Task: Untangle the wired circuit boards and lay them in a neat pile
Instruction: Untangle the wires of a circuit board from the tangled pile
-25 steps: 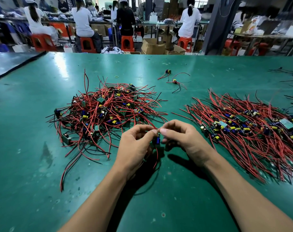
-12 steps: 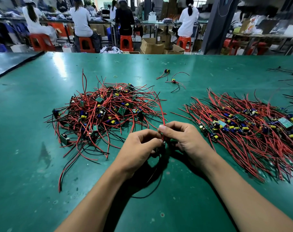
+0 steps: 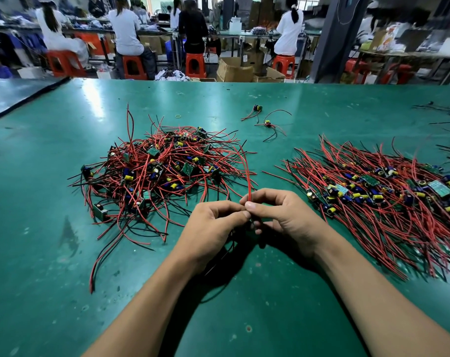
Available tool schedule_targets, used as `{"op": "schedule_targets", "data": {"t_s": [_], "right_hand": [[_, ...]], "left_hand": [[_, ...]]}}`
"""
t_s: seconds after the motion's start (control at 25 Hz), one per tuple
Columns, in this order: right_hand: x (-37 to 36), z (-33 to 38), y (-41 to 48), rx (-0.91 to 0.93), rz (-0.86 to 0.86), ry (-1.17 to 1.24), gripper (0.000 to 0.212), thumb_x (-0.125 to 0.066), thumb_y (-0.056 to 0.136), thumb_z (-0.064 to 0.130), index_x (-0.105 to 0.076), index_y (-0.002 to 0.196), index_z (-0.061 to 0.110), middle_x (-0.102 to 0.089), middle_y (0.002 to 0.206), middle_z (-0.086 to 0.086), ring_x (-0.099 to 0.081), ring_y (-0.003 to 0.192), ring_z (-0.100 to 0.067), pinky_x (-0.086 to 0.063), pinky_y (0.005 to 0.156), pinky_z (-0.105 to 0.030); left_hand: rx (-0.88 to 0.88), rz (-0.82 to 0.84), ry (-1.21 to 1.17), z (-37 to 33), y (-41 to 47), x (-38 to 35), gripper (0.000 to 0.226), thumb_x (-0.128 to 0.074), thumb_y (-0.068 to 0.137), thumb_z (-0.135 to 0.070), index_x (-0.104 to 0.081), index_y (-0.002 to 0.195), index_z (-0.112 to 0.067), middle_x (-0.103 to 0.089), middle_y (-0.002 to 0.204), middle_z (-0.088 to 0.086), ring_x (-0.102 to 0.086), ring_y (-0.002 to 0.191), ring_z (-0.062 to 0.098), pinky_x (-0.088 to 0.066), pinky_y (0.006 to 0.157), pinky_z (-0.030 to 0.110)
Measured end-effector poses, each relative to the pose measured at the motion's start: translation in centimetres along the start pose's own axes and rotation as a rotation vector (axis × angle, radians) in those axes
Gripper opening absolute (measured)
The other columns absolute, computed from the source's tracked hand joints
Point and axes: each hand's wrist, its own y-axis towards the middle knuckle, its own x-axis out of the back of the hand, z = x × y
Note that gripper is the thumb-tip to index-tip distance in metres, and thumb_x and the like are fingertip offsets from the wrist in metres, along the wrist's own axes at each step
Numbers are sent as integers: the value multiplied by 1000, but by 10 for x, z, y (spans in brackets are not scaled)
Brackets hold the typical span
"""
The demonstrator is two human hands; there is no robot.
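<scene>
1. Pinching one red wire (image 3: 247, 173) between the fingertips of both hands, low in the middle of the frame: left hand (image 3: 213, 228) closed around something below, right hand (image 3: 283, 217) closed with thumb and forefinger on the wire.
2. Probably freeing a single wired board; the board itself hidden under the fingers, so impossible to tell how it sits.
3. Better to draw the wire slowly upward and toward the body, not sideways, because its far end arches back over the tangled heap (image 3: 157, 171) and may catch other leads there.
4. Better also to keep the black wire (image 3: 218, 256), hanging below the left hand, free from the palm, then to straighten both leads before laying down.
5. Tangled heap lying left of centre on the green table (image 3: 51, 279), just beyond the left hand and near it.
6. Neat pile (image 3: 388, 199) lying at the right of the frame, wires roughly parallel, its near edge just beside the right hand.
7. Two loose boards (image 3: 262, 117) resting further up, above centre, well apart from both hands.
</scene>
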Motion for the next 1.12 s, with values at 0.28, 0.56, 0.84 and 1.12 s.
{"op": "schedule_targets", "data": {"t_s": [0.28,0.56,0.84,1.12], "right_hand": [[-3,-5,9,76,-247,66,11,-74,83,6,-77,79,15,-56,61,0,-51,49,-8,-46,44,-21],[-3,-2,14,159,-489,137,11,-72,87,4,-68,81,13,-58,55,6,-51,46,-4,-47,44,-19],[9,14,13,11,-413,576,8,-68,87,14,-64,80,10,-52,60,4,-43,41,-1,-37,37,-13],[16,21,9,-157,-169,913,15,-59,84,14,-56,71,6,-46,62,2,-39,35,-3,-31,32,-11]], "left_hand": [[56,-24,-72,-5,-1,-1,10,-65,87,1,-71,80,5,-70,68,16,-60,57,18,-50,55,22],[77,-40,-78,-5,-2,-2,11,-66,86,0,-72,77,2,-69,68,16,-58,61,22,-48,54,22],[54,-23,-10,-7,-3,-2,9,-68,86,-2,-72,79,3,-70,66,11,-59,57,14,-48,53,18],[45,-16,68,-6,-4,-1,9,-69,86,-4,-74,79,-3,-70,64,4,-58,57,11,-46,55,17]]}}
